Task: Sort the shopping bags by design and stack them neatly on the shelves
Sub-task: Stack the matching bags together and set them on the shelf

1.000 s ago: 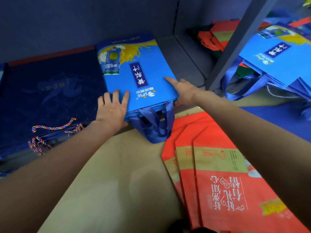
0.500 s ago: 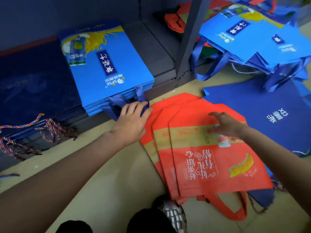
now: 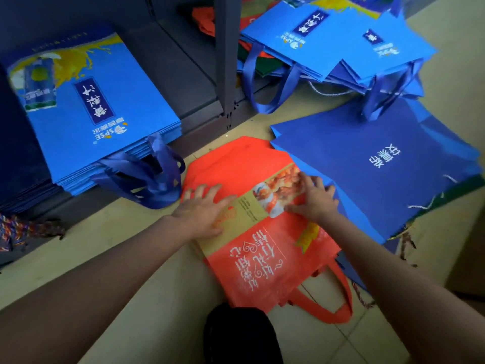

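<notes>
In the head view, the red bags (image 3: 265, 261) lie flat in a squared pile on the beige floor (image 3: 126, 258), near the middle of the scene, handles toward the near side. The left hand (image 3: 202, 211) lies palm down on the pile's left edge with its fingers spread flat, gripping nothing. The right hand (image 3: 313, 198) rests on the printed food panel at the pile's right side, fingers splayed and pressed flat, also holding nothing. To the far left, a stack of light blue bags (image 3: 86, 114) sits on the lowest shelf (image 3: 189, 82), its blue ribbon handles (image 3: 147, 177) spilling over the front edge onto the floor just beside the red pile. Left of that stack lie dark navy bags (image 3: 15, 153) with braided cord handles (image 3: 23, 229). Right of the red pile, touching it, a dark blue bag with white lettering (image 3: 372, 164) lies on the floor. Farther back on the right, beyond the shelf's upright post (image 3: 228, 53), more light blue bags (image 3: 333, 40) lie in a loose heap.
</notes>
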A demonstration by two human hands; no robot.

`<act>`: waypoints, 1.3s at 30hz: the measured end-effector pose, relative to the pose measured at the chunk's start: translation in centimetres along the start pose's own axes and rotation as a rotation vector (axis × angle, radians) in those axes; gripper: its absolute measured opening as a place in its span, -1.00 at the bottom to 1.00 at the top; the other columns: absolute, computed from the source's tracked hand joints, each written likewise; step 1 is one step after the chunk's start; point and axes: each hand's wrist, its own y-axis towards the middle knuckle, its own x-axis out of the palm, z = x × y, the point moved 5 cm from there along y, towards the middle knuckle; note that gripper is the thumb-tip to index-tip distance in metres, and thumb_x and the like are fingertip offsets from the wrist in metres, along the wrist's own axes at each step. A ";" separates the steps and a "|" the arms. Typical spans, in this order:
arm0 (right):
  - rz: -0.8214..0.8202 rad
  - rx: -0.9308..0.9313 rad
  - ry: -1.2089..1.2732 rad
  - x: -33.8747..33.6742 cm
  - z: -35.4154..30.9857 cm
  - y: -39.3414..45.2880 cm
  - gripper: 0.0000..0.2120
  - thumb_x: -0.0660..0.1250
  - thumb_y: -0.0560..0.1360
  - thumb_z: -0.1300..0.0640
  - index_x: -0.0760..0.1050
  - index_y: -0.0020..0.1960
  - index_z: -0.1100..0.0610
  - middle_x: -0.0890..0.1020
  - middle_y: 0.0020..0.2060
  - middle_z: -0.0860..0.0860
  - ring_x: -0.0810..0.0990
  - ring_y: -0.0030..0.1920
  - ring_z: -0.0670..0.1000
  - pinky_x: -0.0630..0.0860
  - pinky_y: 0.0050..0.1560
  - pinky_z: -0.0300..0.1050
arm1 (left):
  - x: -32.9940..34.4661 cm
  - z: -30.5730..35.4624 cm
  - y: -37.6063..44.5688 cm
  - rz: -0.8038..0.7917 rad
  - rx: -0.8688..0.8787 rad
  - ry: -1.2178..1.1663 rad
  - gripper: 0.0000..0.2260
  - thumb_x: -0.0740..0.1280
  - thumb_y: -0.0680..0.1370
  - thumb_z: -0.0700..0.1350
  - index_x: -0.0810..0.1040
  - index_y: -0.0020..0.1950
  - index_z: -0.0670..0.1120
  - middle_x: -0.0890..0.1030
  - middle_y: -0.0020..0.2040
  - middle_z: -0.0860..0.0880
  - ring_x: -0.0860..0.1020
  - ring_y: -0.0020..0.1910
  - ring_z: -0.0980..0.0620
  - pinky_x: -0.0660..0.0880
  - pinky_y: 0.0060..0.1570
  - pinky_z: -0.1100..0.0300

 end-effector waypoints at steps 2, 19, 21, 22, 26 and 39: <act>0.024 0.038 0.031 0.0 -0.2 0.0 -0.11 0.46 0.33 -0.17 0.05 0.49 -0.07 0.19 0.40 0.04 0.16 0.36 0.26 0.28 0.23 0.22 | 0.2 0.4 0.6 -0.056 0.001 -0.031 -0.26 0.31 0.50 0.13 -0.10 0.52 0.19 -0.10 0.54 -0.08 0.00 0.48 -0.21 0.09 0.40 -0.13; 0.197 -0.054 0.832 -7.2 -0.9 5.1 -0.30 0.44 0.42 0.01 0.19 0.44 0.11 0.40 0.20 0.10 0.47 0.15 0.09 0.45 0.17 0.00 | -5.4 -1.8 3.3 0.124 -0.043 -0.082 -0.38 0.21 0.58 0.05 -0.06 0.54 0.08 -0.03 0.54 -0.07 0.05 0.49 -0.11 0.07 0.43 -0.03; 0.244 -0.022 1.106 -9.7 -2.4 6.8 -0.39 0.41 0.46 0.02 0.22 0.40 0.11 0.41 0.10 0.07 0.48 -0.03 0.03 0.49 -0.01 -0.07 | -7.8 -2.7 3.9 0.238 -0.050 -0.113 -0.41 0.20 0.57 -0.02 -0.01 0.54 0.02 0.05 0.52 -0.08 0.12 0.46 -0.11 0.13 0.40 0.00; 0.257 0.013 1.243 -10.8 -3.0 8.0 -0.43 0.39 0.47 0.04 0.23 0.38 0.12 0.41 0.02 0.06 0.46 -0.12 0.00 0.48 -0.11 -0.13 | -8.8 -3.1 4.3 0.288 -0.055 -0.131 -0.42 0.20 0.57 -0.05 0.02 0.53 0.00 0.09 0.51 -0.08 0.15 0.44 -0.12 0.16 0.37 0.01; 0.256 0.109 1.670 -14.9 -5.9 12.2 -0.52 0.35 0.51 0.14 0.20 0.33 0.15 0.41 -0.15 0.03 0.48 -0.40 -0.10 0.49 -0.32 -0.27 | -11.6 -3.8 5.6 0.449 -0.084 -0.188 -0.46 0.18 0.55 -0.12 0.09 0.51 -0.05 0.20 0.44 -0.08 0.23 0.38 -0.12 0.20 0.31 0.00; 0.090 0.181 1.136 -9.2 1.3 0.2 -0.51 0.25 0.45 0.49 0.26 0.29 0.17 0.47 -0.23 0.09 0.44 -0.34 0.03 0.38 -0.57 -0.31 | -16.2 -3.7 2.4 0.705 -0.046 -0.289 -0.48 0.21 0.50 -0.12 0.25 0.47 -0.01 0.29 0.40 -0.12 0.32 0.28 -0.22 0.30 0.26 -0.07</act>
